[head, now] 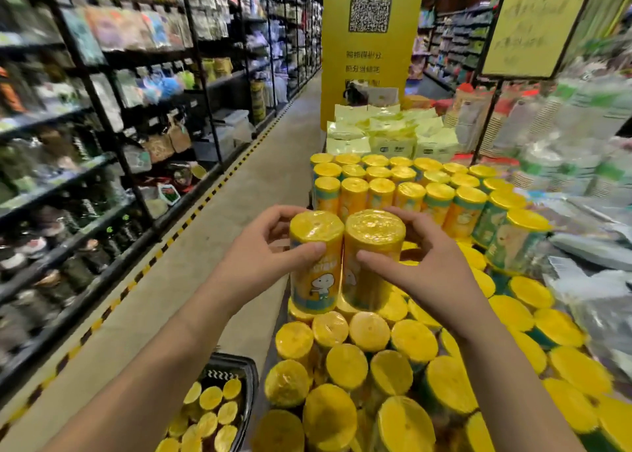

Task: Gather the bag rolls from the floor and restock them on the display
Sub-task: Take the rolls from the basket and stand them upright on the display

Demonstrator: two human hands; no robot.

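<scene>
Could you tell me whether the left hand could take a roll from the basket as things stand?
Probably not yet: the left hand grips an upright roll, so it is occupied. The basket itself lies open below that forearm.

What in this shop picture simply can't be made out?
1. Head view: label text on the left roll and right roll is partly covered by the thumbs of the left hand and right hand, and is too blurred to read.
2. Head view: the basket is cut off by the bottom edge, so its rolls cannot be counted.
3. Head view: the handwriting on the yellow sign is blurred.
</scene>
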